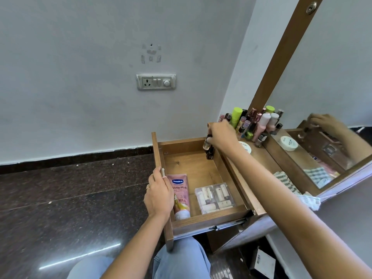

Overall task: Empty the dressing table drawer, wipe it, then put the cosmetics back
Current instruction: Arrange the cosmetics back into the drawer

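Open wooden drawer (203,174) pulled out from brown bench (259,158). Left hand (159,193) gripping drawer front. Right hand (222,135) closed round small dark cosmetic bottles (209,147), held over back corner. Inside: pink Vaseline tube (181,196), clear plastic box of lipsticks (215,196). Checked cloth (287,183) on bench. Likely risks: several bottles in one grasp slipping; forearm toppling upright crowded bottles (251,123) nearby.

Open wood drawer (203,174): pink Vaseline tube (180,195), clear lipstick box (215,197) w/in.
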Available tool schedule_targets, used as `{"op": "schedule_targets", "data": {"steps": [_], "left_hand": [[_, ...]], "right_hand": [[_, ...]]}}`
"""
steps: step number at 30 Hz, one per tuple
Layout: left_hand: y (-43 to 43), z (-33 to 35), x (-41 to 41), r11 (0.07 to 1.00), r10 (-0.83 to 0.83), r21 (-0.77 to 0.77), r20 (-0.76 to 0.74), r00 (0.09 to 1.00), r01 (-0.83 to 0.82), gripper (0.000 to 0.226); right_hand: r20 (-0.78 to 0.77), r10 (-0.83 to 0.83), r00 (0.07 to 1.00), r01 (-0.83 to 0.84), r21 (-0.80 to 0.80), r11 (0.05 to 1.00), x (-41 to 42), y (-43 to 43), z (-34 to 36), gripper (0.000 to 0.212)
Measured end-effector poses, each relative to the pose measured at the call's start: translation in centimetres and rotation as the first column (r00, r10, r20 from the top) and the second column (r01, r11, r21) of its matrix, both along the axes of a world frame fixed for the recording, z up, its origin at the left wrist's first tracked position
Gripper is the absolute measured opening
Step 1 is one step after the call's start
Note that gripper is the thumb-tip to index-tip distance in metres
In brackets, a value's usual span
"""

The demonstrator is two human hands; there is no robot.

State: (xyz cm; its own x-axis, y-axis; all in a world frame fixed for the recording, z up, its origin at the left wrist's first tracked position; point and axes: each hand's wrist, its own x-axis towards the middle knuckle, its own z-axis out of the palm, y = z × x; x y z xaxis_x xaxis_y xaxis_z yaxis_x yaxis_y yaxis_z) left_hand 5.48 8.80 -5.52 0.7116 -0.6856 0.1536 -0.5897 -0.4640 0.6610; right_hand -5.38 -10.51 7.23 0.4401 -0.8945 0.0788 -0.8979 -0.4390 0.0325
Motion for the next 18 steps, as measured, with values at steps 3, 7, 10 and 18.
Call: {"op": "schedule_targets", "data": {"steps": [3, 7, 10, 18], "left_hand": [[-0.1, 0.0, 0.0, 1.000, 0.006, 0.013, 0.015, 1.000, -0.006, 0.035], [-0.1, -0.1, 0.1, 1.000, 0.008, 0.015, 0.021, 1.000, -0.008, 0.035], [-0.2, -0.1, 0.1, 1.000, 0.011, 0.013, 0.018, 1.000, -0.012, 0.035], [-0.2, -0.2, 0.2, 1.000, 0.010, 0.026, 0.007, 1.000, -0.010, 0.037]], "right_hand": [[-0.151, 0.073, 0.986, -0.066, 0.052, 0.996, 0.5, -0.5, -3.4, 0.034], [-0.323, 0.166, 0.932, -0.152, 0.066, 0.986, 0.1, -1.4, -5.9, 0.024], [-0.455, 0.211, 0.865, -0.230, 0.014, 0.973, -0.4, -2.1, -7.0, 0.020], [-0.584, 0.189, 0.790, -0.305, -0.106, 0.947, -0.3, -2.6, -8.4, 0.018]]}}
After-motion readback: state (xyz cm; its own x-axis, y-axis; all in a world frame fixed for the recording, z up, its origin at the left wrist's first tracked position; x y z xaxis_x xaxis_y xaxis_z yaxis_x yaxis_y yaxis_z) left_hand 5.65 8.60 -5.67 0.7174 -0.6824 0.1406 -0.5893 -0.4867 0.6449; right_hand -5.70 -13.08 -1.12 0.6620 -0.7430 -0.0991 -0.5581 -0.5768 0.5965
